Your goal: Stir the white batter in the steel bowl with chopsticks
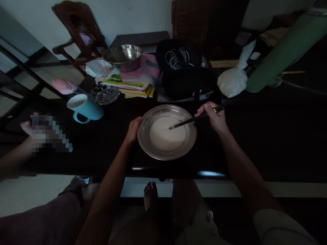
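A wide metal bowl [167, 157] stands on the dark table in front of me, with a smooth, off-white liquid [166, 137] in it. My left hand [133, 129] grips the bowl's left rim, the thumb side resting at the edge. In my right hand [215, 116] are black chopsticks [190, 120] with a gold band near the upper end. They slant down to the left over the right rim, and their whitened tips touch the liquid. How the fingers of my left hand sit under the rim is hidden.
A light-blue mug [89, 108], a cut-glass dish [106, 94] and stacked books [138, 89] stand left of the bowl. Behind are another metal basin [125, 57], a black bag [187, 81], a tied bag of white powder [233, 81] and a green cylinder [278, 58]. Another person's hand [27, 128] is at far left.
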A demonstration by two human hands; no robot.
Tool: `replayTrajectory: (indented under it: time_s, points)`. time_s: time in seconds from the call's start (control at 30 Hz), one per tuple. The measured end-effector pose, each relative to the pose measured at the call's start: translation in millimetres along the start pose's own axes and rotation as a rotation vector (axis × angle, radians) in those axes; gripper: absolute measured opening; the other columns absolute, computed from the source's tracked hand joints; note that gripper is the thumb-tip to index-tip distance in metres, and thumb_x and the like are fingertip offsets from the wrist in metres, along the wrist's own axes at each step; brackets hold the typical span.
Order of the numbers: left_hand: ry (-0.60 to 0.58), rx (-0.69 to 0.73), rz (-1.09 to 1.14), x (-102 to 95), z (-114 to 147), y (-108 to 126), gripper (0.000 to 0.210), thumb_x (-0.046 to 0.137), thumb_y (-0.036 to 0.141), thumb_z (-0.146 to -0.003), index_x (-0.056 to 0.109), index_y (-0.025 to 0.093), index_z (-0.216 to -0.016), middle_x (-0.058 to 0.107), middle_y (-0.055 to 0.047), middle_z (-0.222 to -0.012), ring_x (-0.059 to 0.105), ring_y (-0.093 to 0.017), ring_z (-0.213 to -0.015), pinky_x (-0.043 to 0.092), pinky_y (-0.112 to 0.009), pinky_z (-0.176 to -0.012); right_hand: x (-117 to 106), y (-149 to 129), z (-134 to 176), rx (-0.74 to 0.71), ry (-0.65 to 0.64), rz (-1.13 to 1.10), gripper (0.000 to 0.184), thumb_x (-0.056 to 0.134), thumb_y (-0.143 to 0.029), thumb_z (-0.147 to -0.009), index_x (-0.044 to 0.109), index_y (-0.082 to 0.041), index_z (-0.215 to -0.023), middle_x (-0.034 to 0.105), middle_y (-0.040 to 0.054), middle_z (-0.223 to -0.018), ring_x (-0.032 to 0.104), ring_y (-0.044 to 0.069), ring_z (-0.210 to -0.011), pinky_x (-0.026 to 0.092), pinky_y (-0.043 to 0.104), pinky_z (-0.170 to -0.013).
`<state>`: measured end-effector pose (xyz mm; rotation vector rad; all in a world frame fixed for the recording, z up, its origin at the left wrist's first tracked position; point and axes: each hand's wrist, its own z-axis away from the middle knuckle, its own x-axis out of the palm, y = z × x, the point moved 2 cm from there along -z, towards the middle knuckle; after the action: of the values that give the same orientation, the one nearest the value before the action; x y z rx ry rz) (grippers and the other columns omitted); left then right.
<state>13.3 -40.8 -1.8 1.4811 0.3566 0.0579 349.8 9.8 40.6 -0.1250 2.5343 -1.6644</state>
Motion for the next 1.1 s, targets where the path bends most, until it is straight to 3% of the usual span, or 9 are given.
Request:
replayTrajectory:
  time_s: [0.1,0.27,0.43,0.6,0.67,0.8,0.97,1.1]
  points:
    - [-0.004,0.010,-0.013,-0.1,0.3,1.0,0.043,0.058,0.049,-0.089,0.044,0.021,-0.059,0.039,0.004,-0.056,0.035,-0.012,-0.054,0.031,-0.025,-0.050,-2.0,3.4,0.1,0.010,0.020,-0.028,0.045,0.060,-0.062,-0.091,0.070,-0.023,-0.072,0.071,-0.0007,-0.057,0.069,0.015,-0.053,0.055,0.031,-0.057]
    - [-0.007,0.025,-0.031,-0.1,0.2,1.2,0.043,0.057,0.050,-0.088,0.044,0.021,-0.060,0.038,0.004,-0.057,0.034,-0.012,-0.055,0.031,-0.025,-0.051,5.0,1.9,1.1,0.019,-0.099,0.005,0.044,0.064,-0.064,-0.088,0.073,-0.023,-0.077,0.075,0.0005,-0.066,0.073,0.018,-0.064,0.059,0.033,-0.066]
    - [-0.009,0.019,-0.045,-0.8,-0.7,-0.5,0.042,0.055,0.050,-0.087,0.042,0.021,-0.060,0.038,0.004,-0.058,0.034,-0.011,-0.056,0.031,-0.025,-0.051,0.0,2.7,-0.2,-0.015,0.021,-0.020,0.042,0.061,-0.059,-0.092,0.070,-0.022,-0.072,0.071,-0.0008,-0.058,0.069,0.015,-0.055,0.056,0.030,-0.059]
    - [-0.013,0.031,-0.055,-1.2,0.2,0.9,0.041,0.055,0.050,-0.087,0.043,0.021,-0.060,0.038,0.004,-0.058,0.034,-0.012,-0.057,0.030,-0.025,-0.051,5.4,2.5,1.7,-0.001,-0.109,-0.021,0.041,0.063,-0.060,-0.091,0.073,-0.023,-0.078,0.074,0.0007,-0.066,0.072,0.016,-0.063,0.058,0.031,-0.064]
    - [-0.016,0.033,-0.049,-1.0,0.5,1.1,0.042,0.055,0.051,-0.087,0.042,0.021,-0.060,0.037,0.004,-0.058,0.033,-0.012,-0.056,0.030,-0.025,-0.050,4.5,1.6,1.4,-0.014,-0.082,0.000,0.040,0.064,-0.059,-0.091,0.074,-0.023,-0.079,0.075,0.0009,-0.068,0.074,0.017,-0.066,0.059,0.032,-0.067]
    - [-0.031,0.032,-0.031,-0.7,0.5,-0.2,0.043,0.056,0.053,-0.087,0.042,0.021,-0.061,0.037,0.004,-0.057,0.033,-0.011,-0.055,0.030,-0.025,-0.049,-1.3,3.1,0.2,-0.021,0.038,-0.025,0.043,0.061,-0.059,-0.093,0.070,-0.022,-0.072,0.071,-0.0012,-0.058,0.069,0.015,-0.054,0.055,0.029,-0.059]
    - [-0.030,0.040,-0.024,-0.9,0.7,-0.2,0.043,0.057,0.053,-0.086,0.043,0.021,-0.060,0.037,0.004,-0.058,0.033,-0.011,-0.055,0.030,-0.024,-0.049,4.7,2.0,1.3,0.001,-0.089,-0.022,0.043,0.063,-0.062,-0.090,0.072,-0.022,-0.075,0.073,0.0005,-0.063,0.072,0.016,-0.060,0.057,0.031,-0.061]
    - [-0.012,0.034,-0.039,-0.4,1.3,1.5,0.044,0.057,0.052,-0.087,0.043,0.021,-0.060,0.038,0.004,-0.057,0.034,-0.011,-0.056,0.031,-0.024,-0.049,1.3,1.0,0.0,-0.014,-0.001,0.012,0.043,0.063,-0.061,-0.090,0.071,-0.022,-0.073,0.073,0.0002,-0.063,0.072,0.016,-0.061,0.058,0.031,-0.064]
